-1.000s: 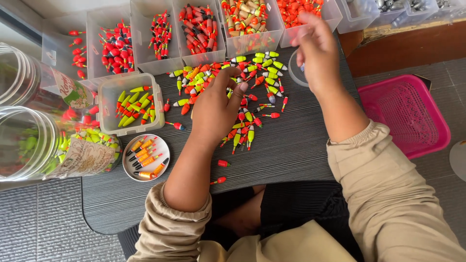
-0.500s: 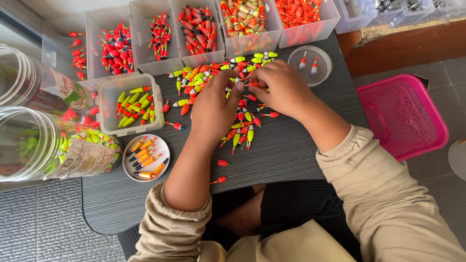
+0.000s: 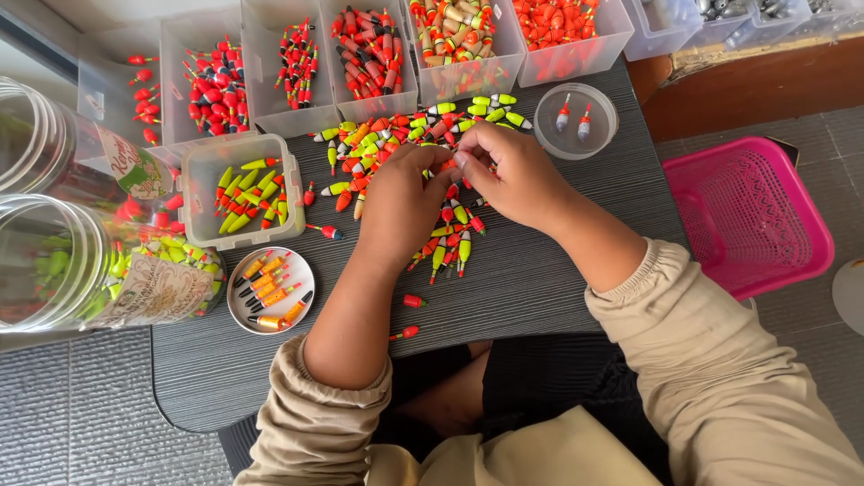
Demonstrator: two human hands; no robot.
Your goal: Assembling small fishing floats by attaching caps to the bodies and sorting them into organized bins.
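Both hands [image 3: 459, 184] (fingers touching) over floats [image 3: 396, 144]

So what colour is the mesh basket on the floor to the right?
Pink basket, clearest in the head view.

A pink mesh basket [image 3: 754, 216] sits on the floor at three o'clock of the dark table [image 3: 558, 288]. At nine o'clock lie two clear jars [image 3: 63, 234] on their sides, with a small round dish of orange floats [image 3: 270, 290] just beside them. Clear rectangular bins [image 3: 297, 63] line the twelve o'clock edge, and a round lid [image 3: 576, 121] holds two pieces.
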